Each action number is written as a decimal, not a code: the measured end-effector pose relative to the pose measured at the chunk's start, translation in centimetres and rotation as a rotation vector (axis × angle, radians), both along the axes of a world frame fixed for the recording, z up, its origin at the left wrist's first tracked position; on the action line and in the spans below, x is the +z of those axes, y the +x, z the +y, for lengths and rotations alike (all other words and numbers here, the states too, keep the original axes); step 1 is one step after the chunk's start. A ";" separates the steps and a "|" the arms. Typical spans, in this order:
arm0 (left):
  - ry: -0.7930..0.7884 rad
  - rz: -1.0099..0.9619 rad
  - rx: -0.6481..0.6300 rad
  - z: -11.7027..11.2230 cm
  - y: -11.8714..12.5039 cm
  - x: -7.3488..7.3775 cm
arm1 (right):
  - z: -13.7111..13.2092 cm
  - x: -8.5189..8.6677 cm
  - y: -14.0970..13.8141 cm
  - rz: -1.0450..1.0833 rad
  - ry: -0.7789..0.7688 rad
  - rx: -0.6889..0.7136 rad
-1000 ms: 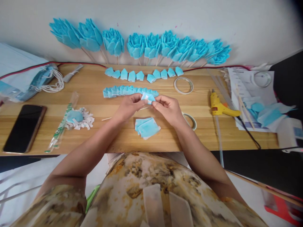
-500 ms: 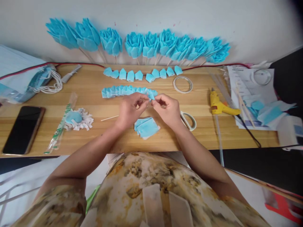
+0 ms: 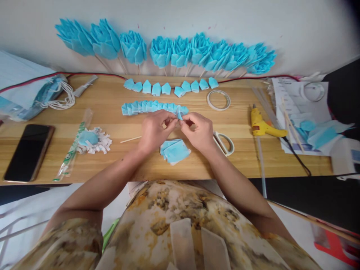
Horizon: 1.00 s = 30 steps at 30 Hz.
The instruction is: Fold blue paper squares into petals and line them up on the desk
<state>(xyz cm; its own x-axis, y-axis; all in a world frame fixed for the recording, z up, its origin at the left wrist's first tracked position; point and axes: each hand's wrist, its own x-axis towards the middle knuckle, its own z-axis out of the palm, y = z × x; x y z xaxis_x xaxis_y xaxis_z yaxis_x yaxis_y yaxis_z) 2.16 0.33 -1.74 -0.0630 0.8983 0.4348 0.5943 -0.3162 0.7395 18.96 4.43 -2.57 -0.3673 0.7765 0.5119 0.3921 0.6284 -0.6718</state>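
My left hand [image 3: 154,130] and my right hand [image 3: 197,129] meet over the middle of the wooden table [image 3: 118,157], fingers pinched together on a small folded blue piece [image 3: 179,113], mostly hidden between the fingertips. Just beyond them lies an overlapping row of folded blue petals [image 3: 152,107], with a second spaced row of blue petals [image 3: 168,87] farther back. A small stack of flat blue squares [image 3: 174,151] rests below my hands near the table's front edge. A thin wooden stick [image 3: 131,140] lies left of my left hand.
Several blue paper flowers on sticks [image 3: 168,50] lean against the wall. White-handled scissors [image 3: 223,142], a tape roll [image 3: 218,100] and a yellow glue gun [image 3: 263,125] sit to the right. A black phone [image 3: 26,152], paper scraps [image 3: 94,141] and face masks [image 3: 47,95] are on the left.
The blue piece, plainly visible a second ago, has been folded smaller and is now nearly hidden in my fingertips. Both hands have shifted slightly toward the petal row.
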 end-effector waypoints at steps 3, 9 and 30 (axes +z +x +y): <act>-0.006 -0.002 0.002 0.0 0.0 -0.1 | 0.0 0.0 0.0 -0.009 0.032 0.007; 0.010 -0.017 -0.004 0.1 0.1 -0.3 | 0.0 0.0 0.0 -0.018 0.049 0.000; -0.038 -0.049 -0.027 0.1 0.1 -0.2 | -0.1 0.1 -0.1 -0.016 0.007 0.002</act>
<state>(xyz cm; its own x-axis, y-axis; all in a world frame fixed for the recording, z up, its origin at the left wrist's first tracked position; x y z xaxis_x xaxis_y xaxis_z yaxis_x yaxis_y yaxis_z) 2.27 0.41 -1.93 -0.0595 0.9157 0.3974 0.5485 -0.3026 0.7794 18.89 4.34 -2.43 -0.3772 0.7722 0.5113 0.4017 0.6338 -0.6610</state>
